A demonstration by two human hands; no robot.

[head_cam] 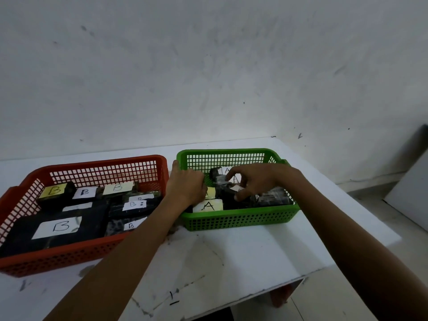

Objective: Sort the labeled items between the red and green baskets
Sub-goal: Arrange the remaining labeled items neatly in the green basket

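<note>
Rim of green basket (243, 218) sits gripped by left hand (185, 184); right hand (254, 179) pinches dark item (224, 193) inside.

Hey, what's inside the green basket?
Dark wrapped items with A labels at front-left and back. The left hand gripping the green basket's rim and the right hand reaching in cover the middle, hiding the rest.

Left hand (185, 185) grips green basket (236, 220) left wall; right hand (254, 179) curled over A-labelled items (208, 206) inside.

On the table (231, 256), B-item basket (69, 256) sits left of A-item basket (238, 220).
</note>
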